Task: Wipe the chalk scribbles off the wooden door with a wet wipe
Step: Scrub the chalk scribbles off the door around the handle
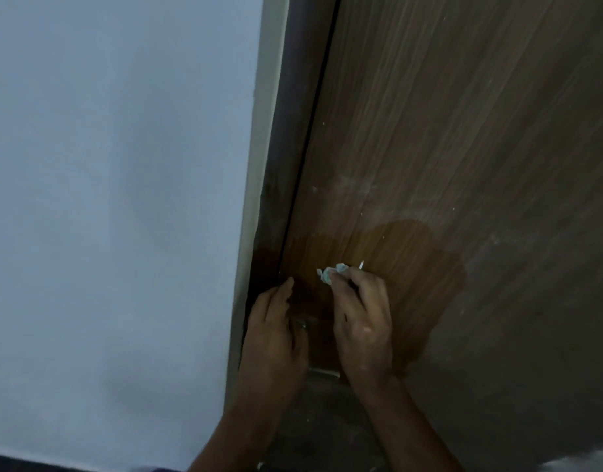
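While our right hand [363, 321] pinches the crumpled wipe [332, 272] at its fingertips against the door [463, 148], our left hand [276, 332] rests flat, fingers loosely extended, just beside it near the frame [286, 165]. A dark wet patch [415, 267] surrounds the wipe; faint chalk [358, 185] remains above.

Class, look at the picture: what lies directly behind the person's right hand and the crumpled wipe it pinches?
Behind the right hand and wet wipe lies the wooden door, inside a darker wet patch. Whatever marks sit directly under the hand are covered and cannot be seen.
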Action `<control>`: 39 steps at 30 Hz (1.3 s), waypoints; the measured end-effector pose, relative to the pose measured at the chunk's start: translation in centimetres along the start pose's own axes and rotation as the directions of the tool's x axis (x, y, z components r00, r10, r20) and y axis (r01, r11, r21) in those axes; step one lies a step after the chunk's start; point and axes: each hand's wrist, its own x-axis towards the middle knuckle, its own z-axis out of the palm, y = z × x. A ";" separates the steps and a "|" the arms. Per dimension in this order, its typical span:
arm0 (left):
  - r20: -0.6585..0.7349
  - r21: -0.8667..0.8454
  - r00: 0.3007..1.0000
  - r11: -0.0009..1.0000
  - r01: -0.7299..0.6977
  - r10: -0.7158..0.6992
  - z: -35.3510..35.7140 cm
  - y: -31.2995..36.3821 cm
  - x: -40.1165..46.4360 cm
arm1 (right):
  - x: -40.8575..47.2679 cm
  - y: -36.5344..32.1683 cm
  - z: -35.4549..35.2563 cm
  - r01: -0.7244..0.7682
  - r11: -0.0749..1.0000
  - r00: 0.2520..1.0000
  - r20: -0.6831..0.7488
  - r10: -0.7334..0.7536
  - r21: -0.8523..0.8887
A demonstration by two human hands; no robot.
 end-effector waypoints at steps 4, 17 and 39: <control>-0.040 -0.048 0.997 0.997 -0.063 0.061 -0.5 1.3 0.9 | 3.8 -1.5 -0.1 0.091 0.995 0.996 -0.016 -0.091 -0.039; 0.004 -0.018 1.000 1.000 -0.011 0.011 -0.8 0.1 0.6 | 3.9 -4.0 3.6 0.212 0.977 0.968 0.129 -0.215 0.036; -0.024 -0.052 0.999 0.998 -0.031 0.030 -0.5 -1.4 0.5 | 3.4 0.9 -2.3 -0.138 0.990 0.946 -0.293 0.138 0.022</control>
